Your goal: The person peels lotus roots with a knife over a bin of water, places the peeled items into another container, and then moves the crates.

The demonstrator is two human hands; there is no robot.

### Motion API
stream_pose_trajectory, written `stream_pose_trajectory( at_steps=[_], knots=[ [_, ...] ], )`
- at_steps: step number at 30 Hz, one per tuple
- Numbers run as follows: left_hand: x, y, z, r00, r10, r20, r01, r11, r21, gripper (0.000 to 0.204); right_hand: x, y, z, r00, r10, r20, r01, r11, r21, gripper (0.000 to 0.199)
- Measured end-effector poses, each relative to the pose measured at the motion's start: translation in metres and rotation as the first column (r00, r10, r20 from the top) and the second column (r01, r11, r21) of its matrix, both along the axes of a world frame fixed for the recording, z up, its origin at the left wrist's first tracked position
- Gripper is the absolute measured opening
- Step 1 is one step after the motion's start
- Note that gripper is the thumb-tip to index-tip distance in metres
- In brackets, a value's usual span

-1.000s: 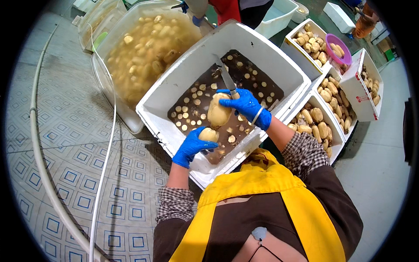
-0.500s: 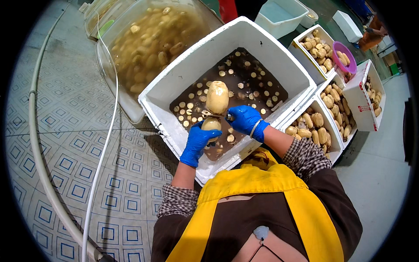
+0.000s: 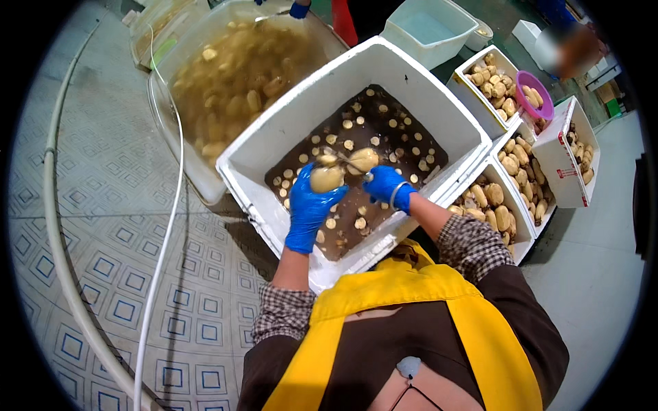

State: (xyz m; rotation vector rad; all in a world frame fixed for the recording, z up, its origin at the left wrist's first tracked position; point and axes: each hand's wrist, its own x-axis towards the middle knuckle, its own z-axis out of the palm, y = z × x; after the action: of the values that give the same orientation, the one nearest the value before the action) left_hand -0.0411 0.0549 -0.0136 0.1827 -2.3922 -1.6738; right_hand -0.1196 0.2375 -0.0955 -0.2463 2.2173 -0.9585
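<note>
Over a white foam box (image 3: pixel 439 89) of murky water, my blue-gloved left hand (image 3: pixel 306 214) is closed round a pale lotus root section (image 3: pixel 326 179). My right hand (image 3: pixel 387 186), gloved in blue too, grips the handle of a small knife (image 3: pixel 353 164), whose blade reaches left toward the held section. Just beyond the blade is another lotus root piece (image 3: pixel 364 159), tilted and slightly blurred; whether it touches the water I cannot tell. Many round cut slices (image 3: pixel 349 145) float around both hands.
Behind on the left stands a large clear tub (image 3: pixel 161 127) of lotus roots in cloudy water, with another person's blue-gloved hand (image 3: pixel 299 9) above it. Foam boxes of lotus roots (image 3: pixel 493 195) and a purple basin (image 3: pixel 545 103) are at right. A white hose (image 3: pixel 161 253) runs along the left floor.
The large root section above the knife has come away and tipped to the right. My left hand has moved up with its piece. A co-worker's hand has appeared at the clear tub.
</note>
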Motion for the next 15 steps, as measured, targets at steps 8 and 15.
stream_pose_trajectory(
  at_steps=[8,15],
  knots=[
    [0.008,-0.007,-0.015,0.952,-0.168,0.257,0.098,0.959,0.265,0.051,0.024,0.002,0.064,0.675,0.060,-0.736,-0.210,0.971,-0.113,0.015],
    [0.016,-0.003,-0.005,0.954,-0.208,0.214,0.080,0.868,0.490,0.059,0.022,0.006,0.072,0.683,0.143,-0.717,-0.252,0.967,-0.046,0.009]
  ],
)
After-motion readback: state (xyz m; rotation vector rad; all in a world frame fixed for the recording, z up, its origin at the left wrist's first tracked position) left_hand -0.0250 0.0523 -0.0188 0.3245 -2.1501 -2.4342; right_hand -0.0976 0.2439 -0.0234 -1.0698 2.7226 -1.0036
